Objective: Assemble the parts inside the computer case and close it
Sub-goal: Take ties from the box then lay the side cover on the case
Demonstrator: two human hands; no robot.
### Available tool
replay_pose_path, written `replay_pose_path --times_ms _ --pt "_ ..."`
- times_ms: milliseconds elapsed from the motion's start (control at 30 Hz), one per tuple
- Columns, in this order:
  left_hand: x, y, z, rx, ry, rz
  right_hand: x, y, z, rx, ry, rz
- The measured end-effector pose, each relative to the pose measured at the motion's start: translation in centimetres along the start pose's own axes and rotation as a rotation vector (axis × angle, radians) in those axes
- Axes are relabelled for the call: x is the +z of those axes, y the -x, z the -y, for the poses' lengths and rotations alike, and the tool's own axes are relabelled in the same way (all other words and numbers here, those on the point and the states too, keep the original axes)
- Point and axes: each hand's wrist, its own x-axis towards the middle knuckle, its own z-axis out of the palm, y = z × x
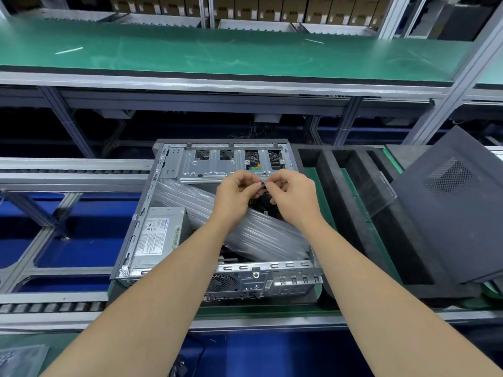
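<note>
Reaching in from the near edge of the green pallet with both forearms, over the computer case; lies flat and open-topped on that pallet, rear ports facing the near edge; holds a grey power supply in its near-left corner and a clear plastic wrap slanting from far-left to near-right across the inside; meeting above the middle of the case, left hand and right hand, fingers curled, thumb and forefinger tips of each pinching a small dark part between them; too small to tell what the part is; dark wires just beneath it; beyond the hands, along the case's far edge, a metal drive cage with square cut-outs; just beside the case on the right, a black foam tray with long slots; over the tray's right edge, tilted, a black side panel with a mesh vent; left of the pallet, grey rollers of a conveyor; farther back and higher, a green shelf; behind that, a row of brown cartons.
</note>
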Motion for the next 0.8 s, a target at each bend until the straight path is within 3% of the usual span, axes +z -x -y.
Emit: replay_pose_path --times_ms 801 --pt "0.17 0.14 -0.18 0.079 -0.088 -0.027 0.48 -0.02 0.12 0.015 0.089 0.011"
